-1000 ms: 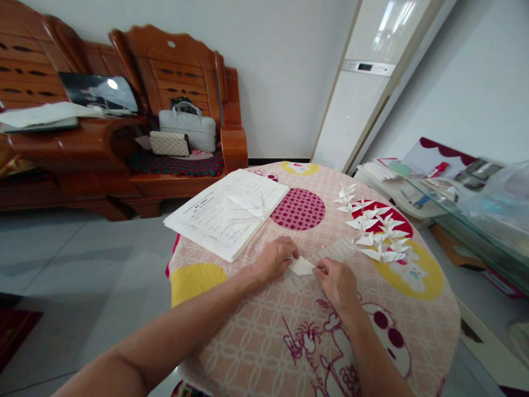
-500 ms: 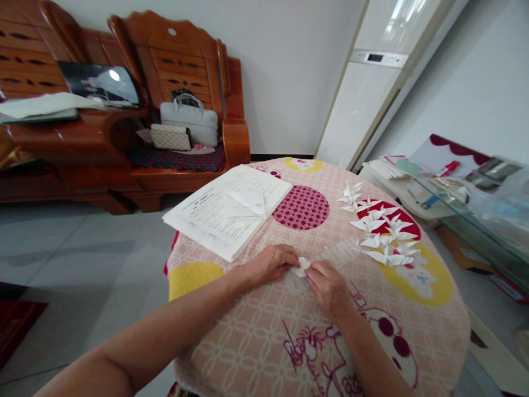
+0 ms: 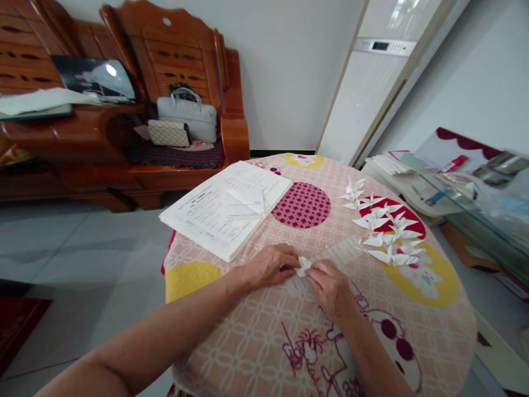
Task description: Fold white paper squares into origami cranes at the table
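Note:
Between my two hands is a small piece of folded white paper (image 3: 303,267), close to the tabletop. My left hand (image 3: 273,264) pinches its left side, fingers bent over it. On the other side, my right hand (image 3: 328,281) grips the right edge between thumb and fingers. The paper's exact shape is partly covered by my fingertips. To the right stand several white paper cranes (image 3: 390,255) in a loose group. A stack of printed sheets (image 3: 198,215) lies at the left, with a folded sheet (image 3: 246,203) on top.
A patterned pink cloth (image 3: 243,331) covers the round table. Behind it at left is a wooden bench (image 3: 235,138) with a grey handbag (image 3: 194,118). A glass-topped stand (image 3: 475,220) with various items is at the right. A tall white cabinet unit (image 3: 355,105) stands by the wall.
The view has shifted slightly. Both hands stay on the folded paper in nearly the same pose, with small finger movement at most.

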`<state>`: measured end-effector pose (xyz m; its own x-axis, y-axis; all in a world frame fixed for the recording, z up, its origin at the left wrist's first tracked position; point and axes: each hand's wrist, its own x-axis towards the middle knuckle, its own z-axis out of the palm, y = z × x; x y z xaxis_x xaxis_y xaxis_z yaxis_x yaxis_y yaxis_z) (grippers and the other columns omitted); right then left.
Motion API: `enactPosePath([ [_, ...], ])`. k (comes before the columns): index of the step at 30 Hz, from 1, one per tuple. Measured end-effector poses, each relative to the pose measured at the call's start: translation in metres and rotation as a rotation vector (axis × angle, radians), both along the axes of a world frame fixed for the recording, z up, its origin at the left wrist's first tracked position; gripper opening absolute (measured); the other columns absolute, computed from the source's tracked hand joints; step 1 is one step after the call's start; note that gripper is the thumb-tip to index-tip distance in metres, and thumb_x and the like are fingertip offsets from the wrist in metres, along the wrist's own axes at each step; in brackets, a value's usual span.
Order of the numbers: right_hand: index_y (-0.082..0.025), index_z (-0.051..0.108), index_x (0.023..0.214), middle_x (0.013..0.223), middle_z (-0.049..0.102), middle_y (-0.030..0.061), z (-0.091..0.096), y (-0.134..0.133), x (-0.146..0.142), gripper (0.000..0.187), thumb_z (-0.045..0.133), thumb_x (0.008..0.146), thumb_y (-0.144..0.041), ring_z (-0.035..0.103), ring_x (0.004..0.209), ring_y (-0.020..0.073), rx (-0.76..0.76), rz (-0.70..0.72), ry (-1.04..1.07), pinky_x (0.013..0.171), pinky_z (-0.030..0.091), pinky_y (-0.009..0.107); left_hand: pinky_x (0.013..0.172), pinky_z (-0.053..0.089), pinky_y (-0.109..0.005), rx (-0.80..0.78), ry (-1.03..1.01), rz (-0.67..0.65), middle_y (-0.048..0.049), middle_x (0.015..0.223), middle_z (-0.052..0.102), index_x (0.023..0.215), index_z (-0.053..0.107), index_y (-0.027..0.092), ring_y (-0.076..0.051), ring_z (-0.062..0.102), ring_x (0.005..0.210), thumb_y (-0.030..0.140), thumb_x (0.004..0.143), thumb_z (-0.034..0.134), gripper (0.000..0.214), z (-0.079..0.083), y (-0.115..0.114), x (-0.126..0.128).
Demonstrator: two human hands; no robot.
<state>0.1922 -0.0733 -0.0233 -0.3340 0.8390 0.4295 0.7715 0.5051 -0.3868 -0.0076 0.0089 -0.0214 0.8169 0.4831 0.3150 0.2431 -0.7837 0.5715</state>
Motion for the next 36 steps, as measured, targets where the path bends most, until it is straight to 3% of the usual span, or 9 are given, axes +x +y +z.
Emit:
enactPosePath([
  [15, -0.016, 0.066, 0.08, 0.083, 0.06, 0.0094, -0.0027, -0.0011, -0.0022, 0.025, 0.045, 0.091, -0.007, 0.054, 0.083, 0.0206, 0.041, -0.019, -0.05, 0.073, 0.047, 0.031, 0.066, 0.04, -0.026, 0.351, 0.157, -0.017, -0.0053, 0.08, 0.06, 0.079, 0.061, 0.016, -0.015, 0.054, 0.076, 0.021, 0.092, 0.048, 0.019, 0.0038, -0.0062, 0.0037],
  [27, -0.016, 0.065, 0.074, 0.077, 0.059, 0.0081, -0.0058, -0.0022, -0.0072, 0.025, 0.048, 0.092, -0.011, 0.052, 0.078, 0.0195, 0.096, -0.064, -0.15, 0.07, 0.044, 0.029, 0.066, 0.039, -0.026, 0.459, 0.185, -0.027, -0.0054, 0.079, 0.06, 0.078, 0.058, 0.015, -0.015, 0.054, 0.075, 0.022, 0.094, 0.045, 0.022, 0.0027, -0.0075, 0.0033],
  [31, -0.016, 0.063, 0.071, 0.075, 0.058, 0.0083, -0.0088, -0.0025, -0.008, 0.027, 0.046, 0.091, -0.009, 0.051, 0.076, 0.02, 0.143, -0.072, -0.238, 0.067, 0.042, 0.03, 0.066, 0.04, -0.027, 0.44, 0.182, -0.014, -0.0058, 0.08, 0.06, 0.079, 0.059, 0.015, -0.015, 0.054, 0.074, 0.023, 0.094, 0.045, 0.022, 0.004, -0.0086, 0.0028],
  [36, -0.017, 0.065, 0.073, 0.077, 0.059, 0.0077, -0.0078, -0.0015, -0.0063, 0.026, 0.047, 0.091, -0.01, 0.053, 0.078, 0.0188, 0.122, -0.075, -0.13, 0.069, 0.043, 0.028, 0.073, 0.043, -0.025, 0.217, 0.122, 0.022, -0.0057, 0.085, 0.061, 0.087, 0.064, 0.016, -0.015, 0.057, 0.082, 0.024, 0.093, 0.049, 0.018, 0.0025, -0.0038, -0.0003],
])
